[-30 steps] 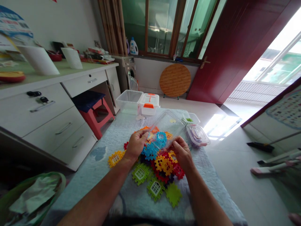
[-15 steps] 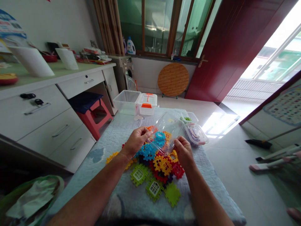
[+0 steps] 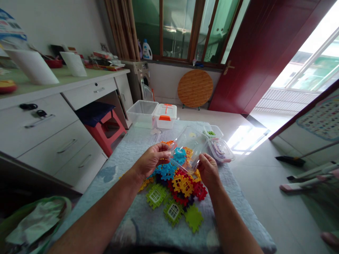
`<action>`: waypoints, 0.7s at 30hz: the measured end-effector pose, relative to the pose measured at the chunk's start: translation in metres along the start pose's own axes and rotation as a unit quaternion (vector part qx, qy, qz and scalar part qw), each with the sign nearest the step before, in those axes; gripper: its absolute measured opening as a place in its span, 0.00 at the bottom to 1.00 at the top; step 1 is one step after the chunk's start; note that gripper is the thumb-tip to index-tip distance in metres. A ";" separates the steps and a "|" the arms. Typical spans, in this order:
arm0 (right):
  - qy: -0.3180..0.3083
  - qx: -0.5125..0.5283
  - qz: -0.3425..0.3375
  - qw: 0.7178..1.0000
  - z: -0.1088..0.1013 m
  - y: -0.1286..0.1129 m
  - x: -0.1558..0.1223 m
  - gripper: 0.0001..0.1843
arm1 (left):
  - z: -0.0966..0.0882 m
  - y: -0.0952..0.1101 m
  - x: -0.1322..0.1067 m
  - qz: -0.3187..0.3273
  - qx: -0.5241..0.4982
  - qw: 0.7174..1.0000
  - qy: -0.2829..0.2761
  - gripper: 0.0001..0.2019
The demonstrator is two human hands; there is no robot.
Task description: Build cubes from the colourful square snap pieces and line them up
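Between my hands I hold a clear plastic container (image 3: 189, 141), tilted above a heap of toy building pieces. My left hand (image 3: 155, 158) pinches its left edge. On the near right corner, my right hand (image 3: 208, 168) has thumb and fingers closed. Blue pieces (image 3: 166, 170) show below and through the plastic. Yellow pieces (image 3: 182, 185) and red pieces (image 3: 200, 190) lie nearer my right hand. In front are green window pieces (image 3: 155, 196) and a plain green piece (image 3: 194, 218), flat on the cloth-covered table (image 3: 127, 215).
At the table's far end stand an open clear bin (image 3: 143, 113) and a lidded box (image 3: 165, 116) with an orange latch. On the right are a small tub (image 3: 213, 132) with green bits and a lidded clear box (image 3: 220, 150). A red stool (image 3: 106, 130) stands left.
The container has shifted very slightly in my hands, and my left hand's fingers look a little more spread along its edge. The toy pieces lie as before.
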State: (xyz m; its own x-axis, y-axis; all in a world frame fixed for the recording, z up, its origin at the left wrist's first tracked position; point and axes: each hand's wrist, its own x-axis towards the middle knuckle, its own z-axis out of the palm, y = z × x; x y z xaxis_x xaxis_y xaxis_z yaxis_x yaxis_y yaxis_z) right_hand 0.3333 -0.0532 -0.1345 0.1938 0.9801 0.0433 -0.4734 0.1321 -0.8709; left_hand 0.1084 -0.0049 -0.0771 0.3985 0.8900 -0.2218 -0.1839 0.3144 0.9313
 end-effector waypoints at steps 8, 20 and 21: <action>0.008 0.016 -0.011 1.000 -0.004 0.003 0.003 0.17 | 0.010 0.002 0.013 -0.027 -0.079 0.996 0.025 0.14; 0.029 0.022 -0.014 0.999 -0.006 -0.002 0.004 0.12 | 0.040 0.005 0.115 -0.022 -0.251 0.958 0.135 0.10; 0.029 0.021 -0.014 0.999 -0.006 -0.001 0.004 0.12 | 0.043 0.003 0.126 -0.022 -0.254 0.956 0.144 0.11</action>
State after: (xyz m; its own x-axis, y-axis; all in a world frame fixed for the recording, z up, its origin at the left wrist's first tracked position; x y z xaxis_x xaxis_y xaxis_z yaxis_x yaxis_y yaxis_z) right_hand 0.3398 -0.0503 -0.1362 0.2559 0.9660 0.0370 -0.5033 0.1659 -0.8481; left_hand 0.1968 0.0941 -0.0896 0.1656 0.9030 -0.3965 -0.6152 0.4088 0.6741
